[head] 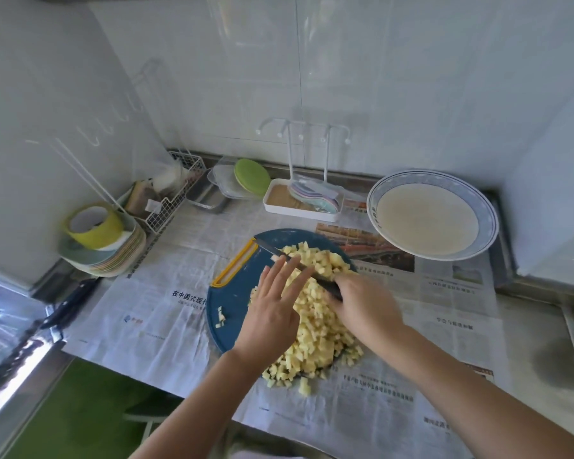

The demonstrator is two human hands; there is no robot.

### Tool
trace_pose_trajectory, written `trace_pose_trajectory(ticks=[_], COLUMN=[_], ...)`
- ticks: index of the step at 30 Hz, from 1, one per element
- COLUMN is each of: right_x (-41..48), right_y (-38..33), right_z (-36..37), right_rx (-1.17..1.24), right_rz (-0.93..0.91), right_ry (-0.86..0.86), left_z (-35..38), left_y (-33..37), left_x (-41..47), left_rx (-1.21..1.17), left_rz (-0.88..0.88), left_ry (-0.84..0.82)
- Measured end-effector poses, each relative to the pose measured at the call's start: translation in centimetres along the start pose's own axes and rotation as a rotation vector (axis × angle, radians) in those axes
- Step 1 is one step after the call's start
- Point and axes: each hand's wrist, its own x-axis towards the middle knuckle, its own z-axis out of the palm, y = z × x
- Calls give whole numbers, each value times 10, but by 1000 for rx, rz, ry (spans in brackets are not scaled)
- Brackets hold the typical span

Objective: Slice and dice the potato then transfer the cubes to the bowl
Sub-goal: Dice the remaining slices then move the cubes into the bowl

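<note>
Most of the cutting looks done from where I sit: the potato [315, 313] lies as a heap of small pale cubes across the right half of the blue board [232, 293]. I see no whole piece or uncut slab in it, though some cubes near the front look larger than the rest. My right hand [365, 306] is wrapped round the handle of the knife [272, 249]. Its dark blade runs up and to the left across the far part of the heap. My left hand [272, 309] is flat, fingers straight and spread, lying over the blade and the cubes beside it and gripping nothing. I read this either as a last rough chop through the pile or as gathering it against the blade. I cannot tell which.

The bowl [486, 223], wide and white with a blue rim, sits well apart to the far right on the newspaper [166, 313]. No cubes show in it, so I judge the transfer has not begun. That whole step is left.

A few cubes [221, 318] sit alone on the left of the board. Several others [304, 389] have spilled off its near edge onto the paper that covers the surface [537, 329]. Those strays will need collecting along with the main heap. The bowl may have to come nearer, or the board be carried over to it.
</note>
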Motion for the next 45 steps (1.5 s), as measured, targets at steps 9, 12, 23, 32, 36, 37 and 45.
trace_pose_trajectory(ticks=[9, 12, 23, 32, 36, 37, 45], right_x=[-68, -89, -95, -53, -45, -46, -28], right_y=[79, 97, 89, 57, 48, 48, 25], right_z=[1, 11, 33, 34, 36, 35, 33], right_rx=[36, 34, 324, 327, 403, 421, 436], right_rz=[159, 254, 404, 365, 370, 376, 249], right_ry=[99, 74, -59, -29, -83, -86, -187], left_z=[20, 31, 41, 48, 58, 59, 64], left_y=[-20, -26, -24, -2, 2, 3, 1], left_x=[-35, -40, -32, 25, 39, 40, 48], left_rx=[-44, -14, -133, -235, -216, -209, -262], left_rz=[-191, -296, -641, -652, -705, -715, -763], left_ry=[-31, -95, -176, -87, -148, -145, -58])
